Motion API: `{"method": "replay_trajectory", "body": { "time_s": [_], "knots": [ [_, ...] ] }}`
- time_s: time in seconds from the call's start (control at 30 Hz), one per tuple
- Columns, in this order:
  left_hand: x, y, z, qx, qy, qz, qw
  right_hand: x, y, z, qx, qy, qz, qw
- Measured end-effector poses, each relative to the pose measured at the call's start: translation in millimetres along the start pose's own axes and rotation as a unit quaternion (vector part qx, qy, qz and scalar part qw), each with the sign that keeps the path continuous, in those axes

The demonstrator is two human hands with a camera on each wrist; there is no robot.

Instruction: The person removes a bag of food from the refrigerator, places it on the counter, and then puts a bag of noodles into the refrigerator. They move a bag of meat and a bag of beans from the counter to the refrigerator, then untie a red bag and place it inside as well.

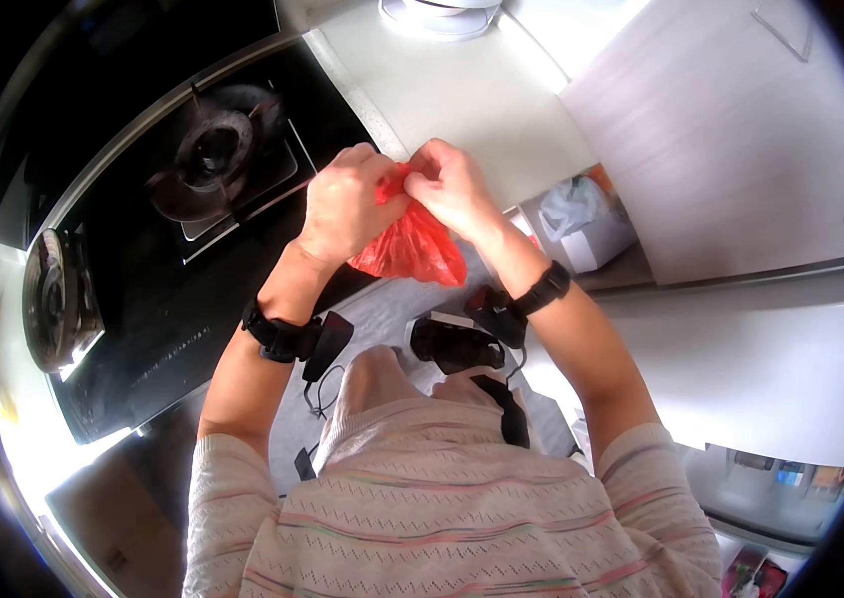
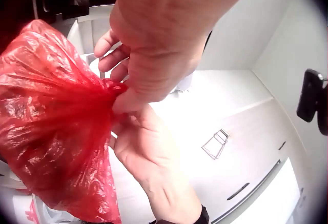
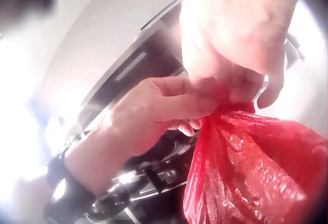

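A thin, crinkled red plastic bag (image 1: 412,249) hangs between both hands, gathered at its neck. My left hand (image 1: 347,199) grips the bunched neck from the left side. Opposite it, my right hand (image 1: 454,189) pinches the gathered plastic with thumb and fingers, the two hands close together. In the left wrist view the red bag (image 2: 56,126) puffs out wide below a tight, twisted neck. The right wrist view has the same bag (image 3: 246,167) fanning out beneath the fingers. What the bag contains is hidden by the plastic.
A black gas hob with a burner (image 1: 215,149) lies to the left, with a second burner (image 1: 53,299) nearer. Ahead is a pale counter (image 1: 452,100) with a white round dish (image 1: 439,18). A white box with a pale bag (image 1: 581,214) sits at the right, beside a grey cabinet door (image 1: 741,149).
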State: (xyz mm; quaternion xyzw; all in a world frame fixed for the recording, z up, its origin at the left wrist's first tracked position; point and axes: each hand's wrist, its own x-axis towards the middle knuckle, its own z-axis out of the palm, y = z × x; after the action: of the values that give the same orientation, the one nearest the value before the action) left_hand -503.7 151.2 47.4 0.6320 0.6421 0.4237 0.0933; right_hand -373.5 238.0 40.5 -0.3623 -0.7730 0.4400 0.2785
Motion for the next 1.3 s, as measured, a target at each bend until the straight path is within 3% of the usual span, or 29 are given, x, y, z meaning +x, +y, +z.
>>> {"method": "replay_trajectory", "body": {
  "time_s": [0.07,0.13,0.23,0.27,0.33,0.4,0.43,0.47,0.53,0.6,0.63,0.67,0.7,0.8,0.87,0.93,0.97,1.0,1.07,1.13,1.2,1.3],
  "knots": [
    [4,6,-4,0.114,0.001,0.081,0.99,0,-4,-1,-0.013,0.006,-0.019,1.0],
    [3,5,-8,0.103,-0.009,0.088,0.991,1,-4,-4,-0.025,0.014,-0.036,0.999],
    [0,-2,-12,-0.197,-0.074,-0.033,0.977,10,14,-9,0.024,0.012,0.006,1.0],
    [-2,-9,-8,-0.197,-0.074,-0.031,0.977,10,18,-8,0.023,0.014,0.004,1.0],
    [-5,-20,0,-0.396,-0.059,-0.106,0.91,10,20,-6,0.038,0.021,-0.014,0.999],
    [-1,-13,-5,-0.337,-0.07,-0.113,0.932,8,11,-8,0.014,0.026,-0.018,0.999],
    [1,-9,-8,-0.134,-0.077,-0.059,0.986,6,6,-9,-0.009,0.026,-0.023,0.999],
    [3,-3,-10,0.077,-0.081,-0.004,0.994,5,2,-7,-0.008,0.024,-0.023,0.999],
    [5,-3,-5,0.128,-0.04,0.029,0.991,5,-6,-6,-0.06,0.039,-0.069,0.995],
    [6,1,-8,-0.024,-0.008,0.092,0.995,10,5,-10,-0.075,0.049,-0.053,0.995],
    [6,2,-13,-0.143,-0.045,0.029,0.988,14,13,-14,-0.09,0.058,-0.036,0.994],
    [7,0,-15,-0.176,-0.044,0.038,0.983,16,17,-21,-0.021,0.044,-0.029,0.998],
    [8,-6,-12,-0.257,-0.048,-0.002,0.965,16,20,-22,-0.007,0.05,-0.019,0.999],
    [13,-12,-17,-0.485,-0.099,-0.156,0.855,22,25,-26,0.054,0.036,-0.032,0.997],
    [20,-12,-20,-0.513,-0.067,-0.162,0.841,24,24,-32,0.1,0.015,-0.054,0.993],
    [33,-2,-26,-0.596,-0.047,-0.12,0.793,19,10,-46,0.241,-0.056,-0.01,0.969],
    [42,0,-34,-0.59,-0.073,-0.087,0.799,15,1,-51,0.243,-0.073,0.0,0.967],
    [49,14,-42,-0.582,-0.085,-0.059,0.806,11,-2,-50,0.243,-0.073,-0.001,0.967],
    [63,20,-40,-0.579,-0.097,-0.029,0.809,7,-8,-45,0.176,-0.107,-0.083,0.975],
    [74,23,-37,-0.571,-0.104,-0.007,0.815,10,0,-40,0.185,-0.086,-0.062,0.977],
    [81,23,-36,-0.56,-0.116,0.014,0.82,19,10,-42,0.029,-0.017,-0.05,0.998],
    [84,10,-34,-0.591,-0.101,-0.01,0.8,18,14,-43,0.073,-0.014,-0.031,0.997]
  ]
}}
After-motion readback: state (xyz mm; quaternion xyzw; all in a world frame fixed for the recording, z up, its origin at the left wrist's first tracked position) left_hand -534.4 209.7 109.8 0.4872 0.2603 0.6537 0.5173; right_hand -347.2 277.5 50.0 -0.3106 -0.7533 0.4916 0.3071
